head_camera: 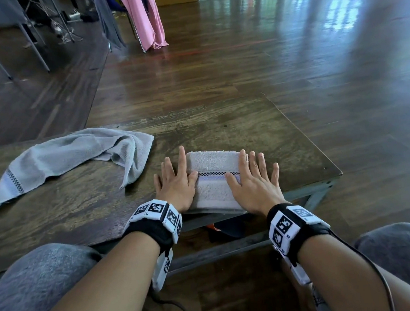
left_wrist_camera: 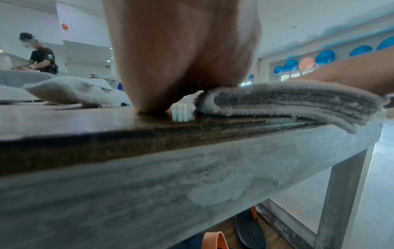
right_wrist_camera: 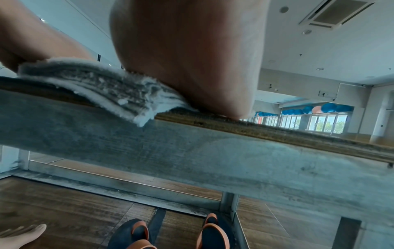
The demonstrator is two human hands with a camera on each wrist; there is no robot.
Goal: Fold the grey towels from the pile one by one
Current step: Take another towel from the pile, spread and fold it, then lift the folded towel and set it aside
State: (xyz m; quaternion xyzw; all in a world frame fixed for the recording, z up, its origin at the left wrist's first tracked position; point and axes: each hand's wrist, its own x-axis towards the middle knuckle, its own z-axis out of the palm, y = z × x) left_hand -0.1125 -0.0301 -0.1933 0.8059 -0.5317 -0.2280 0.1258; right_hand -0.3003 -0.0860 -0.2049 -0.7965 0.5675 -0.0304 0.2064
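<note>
A folded grey towel point(head_camera: 213, 176) with a checked band lies at the near edge of the low wooden table point(head_camera: 284, 144). My left hand point(head_camera: 176, 179) lies flat with straight fingers along its left side, thumb on the towel. My right hand point(head_camera: 252, 176) presses flat on its right side. In the left wrist view the folded towel point(left_wrist_camera: 287, 101) shows stacked layers slightly overhanging the table edge, my palm point(left_wrist_camera: 181, 59) beside it. The right wrist view shows the towel's layered end point(right_wrist_camera: 110, 89) under my palm point(right_wrist_camera: 187, 59). A loose, crumpled grey towel point(head_camera: 69, 158) lies on the table's left.
The table's right corner point(head_camera: 337, 172) is close to my right hand. Dark slippers with orange trim point(right_wrist_camera: 172, 234) sit on the wooden floor under the table. Pink and grey cloths point(head_camera: 144, 17) hang far behind. Another person point(left_wrist_camera: 40, 55) stands far off.
</note>
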